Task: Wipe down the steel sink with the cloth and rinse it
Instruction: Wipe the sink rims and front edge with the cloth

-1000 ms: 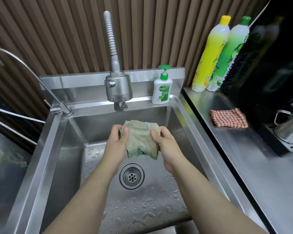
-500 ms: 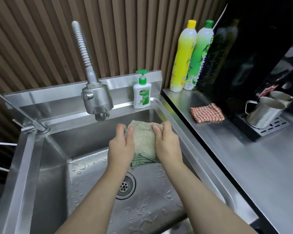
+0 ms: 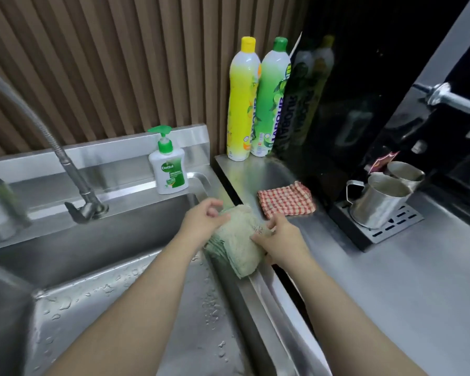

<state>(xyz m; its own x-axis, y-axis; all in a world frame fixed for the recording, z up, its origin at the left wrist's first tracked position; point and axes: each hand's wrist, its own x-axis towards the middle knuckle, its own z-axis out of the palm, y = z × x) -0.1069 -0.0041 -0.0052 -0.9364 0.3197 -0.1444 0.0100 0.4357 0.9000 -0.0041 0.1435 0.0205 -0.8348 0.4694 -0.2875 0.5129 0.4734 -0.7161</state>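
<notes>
A folded pale green cloth (image 3: pixel 236 240) lies over the right rim of the steel sink (image 3: pixel 101 299), between my two hands. My left hand (image 3: pixel 204 223) touches the cloth's left side with its fingers loosely curled. My right hand (image 3: pixel 280 242) presses on the cloth's right side and grips its edge. The sink floor is wet with water drops. The drain is hidden behind my left forearm. The flexible tap (image 3: pixel 46 142) arches over the sink's left part, its head out of view.
A Dettol soap pump (image 3: pixel 168 169) stands on the sink's back ledge. Yellow (image 3: pixel 242 101) and green (image 3: pixel 272 99) detergent bottles stand in the counter corner. A red checked cloth (image 3: pixel 285 199) lies on the counter. Two steel mugs (image 3: pixel 377 199) sit on a drip tray beside a black appliance.
Both hands carried the green cloth from above the middle of the sink to its right rim. The camera turned right, so the tap head and drain left the view.
</notes>
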